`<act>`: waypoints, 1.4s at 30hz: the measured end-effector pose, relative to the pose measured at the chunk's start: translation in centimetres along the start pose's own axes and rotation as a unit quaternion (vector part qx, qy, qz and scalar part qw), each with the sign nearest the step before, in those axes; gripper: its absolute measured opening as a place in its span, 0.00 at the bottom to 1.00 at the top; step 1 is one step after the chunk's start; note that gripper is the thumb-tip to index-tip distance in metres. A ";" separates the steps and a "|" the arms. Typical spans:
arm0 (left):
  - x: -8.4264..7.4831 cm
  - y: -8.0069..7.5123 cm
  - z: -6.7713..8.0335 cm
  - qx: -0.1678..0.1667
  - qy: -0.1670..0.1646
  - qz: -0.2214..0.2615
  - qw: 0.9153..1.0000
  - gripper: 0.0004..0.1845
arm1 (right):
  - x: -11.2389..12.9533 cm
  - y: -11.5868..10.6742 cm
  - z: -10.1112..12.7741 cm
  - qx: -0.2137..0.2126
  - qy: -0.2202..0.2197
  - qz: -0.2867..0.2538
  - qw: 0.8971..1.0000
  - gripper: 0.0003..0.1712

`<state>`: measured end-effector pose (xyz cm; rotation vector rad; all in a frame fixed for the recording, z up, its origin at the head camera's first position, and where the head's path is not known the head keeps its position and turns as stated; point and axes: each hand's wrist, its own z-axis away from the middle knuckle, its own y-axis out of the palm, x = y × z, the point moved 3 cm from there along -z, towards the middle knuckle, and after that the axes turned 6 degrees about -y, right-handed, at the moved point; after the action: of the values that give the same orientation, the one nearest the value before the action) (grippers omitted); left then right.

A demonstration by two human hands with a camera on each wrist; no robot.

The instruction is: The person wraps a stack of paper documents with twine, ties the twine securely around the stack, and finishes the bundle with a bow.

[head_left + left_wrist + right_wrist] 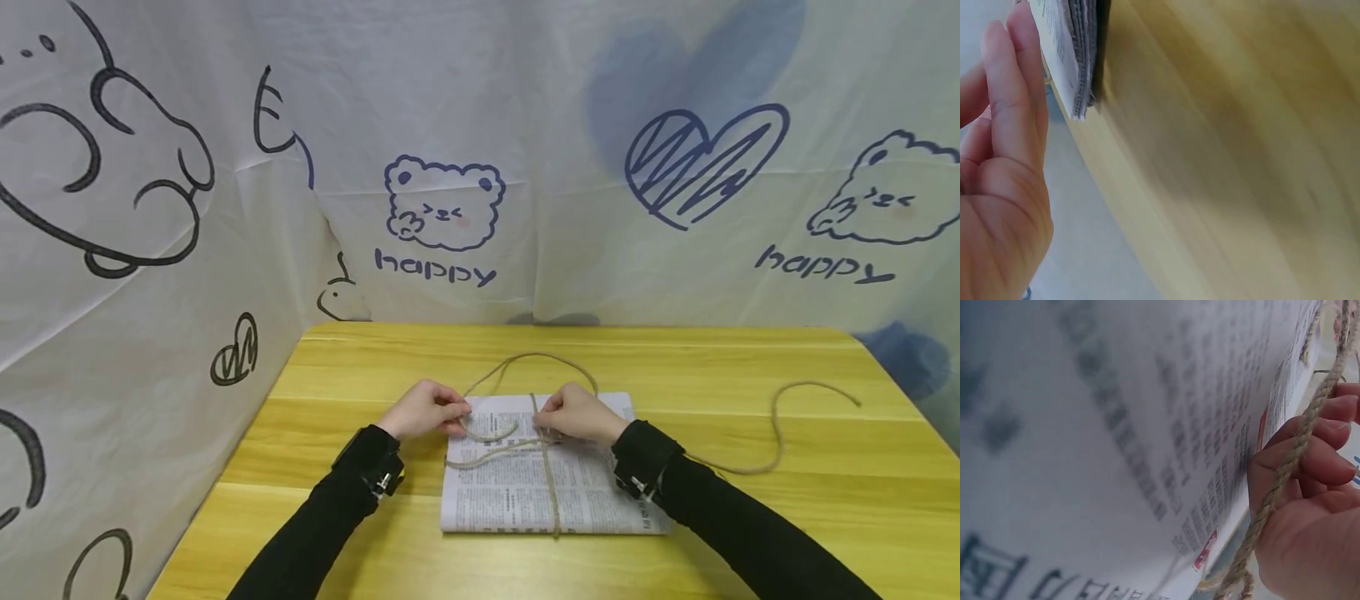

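Both hands, left hand [422,408] and right hand [579,414], pinch twine [546,467] over newspaper [510,492].

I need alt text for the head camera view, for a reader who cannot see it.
Two hands, left hand and right hand, pinch a rope crossed over a folded newspaper on a yellow wooden table. A curtain with cartoon drawings hangs behind.

I'm seeing a folded stack of grey-white printed newspaper [517,492], matt paper with soft layered edges. I'm noting the tan twisted jute twine [551,492], rough and fibrous, lying across it. The yellow wooden table [750,533] is showing a smooth, slightly glossy grain. The white printed cloth backdrop [540,125] is looking matt and creased.
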<state>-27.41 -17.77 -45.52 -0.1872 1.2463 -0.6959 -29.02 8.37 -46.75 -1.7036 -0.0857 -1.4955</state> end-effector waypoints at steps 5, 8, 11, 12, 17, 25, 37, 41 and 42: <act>-1.0 0.7 -0.3 -0.003 0.009 -0.041 0.999 0.10 | -0.2 -0.1 0.0 0.007 -0.002 -0.020 1.000 0.19; -1.7 1.6 -0.6 0.013 0.016 -0.044 0.999 0.09 | -0.3 -0.1 0.0 0.003 0.005 -0.027 1.000 0.17; -2.2 2.7 -1.0 0.041 0.025 -0.033 0.998 0.08 | -0.2 -0.2 0.0 -0.002 0.011 -0.028 1.000 0.16; -2.4 3.2 -1.1 0.051 0.027 -0.027 0.998 0.08 | -0.2 -0.2 0.0 -0.006 0.014 -0.024 1.000 0.15; -3.1 4.2 -1.3 0.050 0.032 -0.057 0.997 0.10 | 0.0 -0.1 -0.1 -0.018 0.006 0.020 1.000 0.13; -2.5 2.4 -0.5 -0.054 -0.016 -0.137 0.989 0.17 | -0.1 -1.2 2.1 -0.065 -0.064 0.053 0.994 0.10; -2.9 4.0 -1.0 -0.028 0.010 -0.093 0.995 0.10 | -0.9 -1.8 5.3 0.008 -0.176 0.151 0.973 0.07; -3.5 5.1 -1.3 -0.023 0.043 -0.137 0.989 0.09 | -1.1 -1.7 5.3 0.015 -0.179 0.170 0.969 0.08; -3.6 5.3 -1.4 -0.020 0.050 -0.145 0.988 0.09 | -1.1 -1.7 5.4 0.016 -0.180 0.173 0.968 0.08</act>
<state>-27.21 -11.25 -45.74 -0.3764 1.3444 -0.9406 -26.01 13.26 -46.35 -1.8377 -0.0022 -0.9165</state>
